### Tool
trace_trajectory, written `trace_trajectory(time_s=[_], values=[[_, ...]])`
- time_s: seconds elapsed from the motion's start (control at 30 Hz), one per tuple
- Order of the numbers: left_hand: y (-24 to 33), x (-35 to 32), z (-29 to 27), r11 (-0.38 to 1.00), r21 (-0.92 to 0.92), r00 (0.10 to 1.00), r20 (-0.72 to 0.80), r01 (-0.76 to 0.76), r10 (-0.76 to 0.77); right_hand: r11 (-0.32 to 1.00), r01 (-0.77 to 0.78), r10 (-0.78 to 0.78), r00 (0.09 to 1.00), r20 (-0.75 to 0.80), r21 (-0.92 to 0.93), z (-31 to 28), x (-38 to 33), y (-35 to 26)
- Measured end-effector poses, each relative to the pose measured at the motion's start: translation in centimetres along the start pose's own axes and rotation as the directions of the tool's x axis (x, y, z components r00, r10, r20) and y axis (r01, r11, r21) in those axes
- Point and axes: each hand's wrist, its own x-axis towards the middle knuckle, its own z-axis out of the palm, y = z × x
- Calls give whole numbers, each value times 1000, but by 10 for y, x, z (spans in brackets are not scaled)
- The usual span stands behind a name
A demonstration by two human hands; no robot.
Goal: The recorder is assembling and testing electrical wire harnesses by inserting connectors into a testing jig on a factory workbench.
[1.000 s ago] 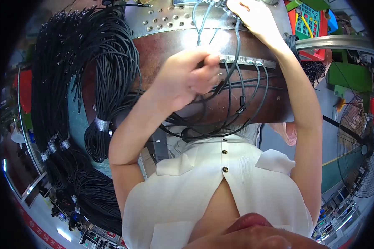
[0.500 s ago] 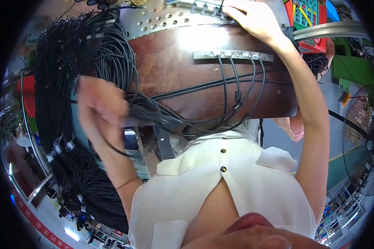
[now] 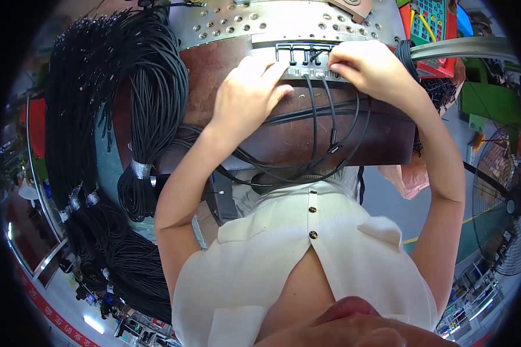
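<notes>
A silvery metal bar (image 3: 298,73) lies across the brown work surface, with several black cables running from its near edge. Against its far side sits a black branched plastic piece (image 3: 293,46) with short prongs. My left hand (image 3: 246,95) rests at the bar's left end, index fingertip touching it and thumb held apart. At the right end, my right hand (image 3: 373,66) pinches the bar beside the black piece; its fingers partly hide what they grip. The black cables (image 3: 331,110) loop toward me over the surface's near edge.
Thick bundles of black cable (image 3: 147,110) hang at the left, one tied with a silvery wrap (image 3: 140,169). A perforated metal plate (image 3: 231,26) lies beyond the work surface (image 3: 202,75). At right stand a metal rail (image 3: 463,41), a red-and-green control box (image 3: 431,23) and a fan (image 3: 501,202).
My left hand has moved from the cable bundles to the bar's left end. My right hand has come nearer to me, and the black piece now lies against the bar.
</notes>
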Motion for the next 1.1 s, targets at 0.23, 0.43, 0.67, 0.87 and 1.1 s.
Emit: trace_trajectory(time_s=[0.23, 0.43, 0.67, 0.87, 1.1], values=[[-3, -5, 13, 992, -125, 998, -64, -8, 0, 883, -460, 455, 794, -402, 91, -2, -27, 3], [1, -8, 15, 977, -213, 995, -95, -8, -13, 902, -423, 413, 786, -460, 88, 1, -33, 0], [7, -10, 20, 540, -801, 896, -11, 258, -444, 951, -98, 188, 936, -297, 292, 31, -33, -24], [48, 19, -3, -449, -578, 678, 730, 681, 88, 997, -71, 66, 905, -421, 3, 12, 37, -7], [-63, 121, 15, -430, -829, 918, 396, 358, 1, 918, -272, 361, 875, -324, 289, 3, 122, 68]])
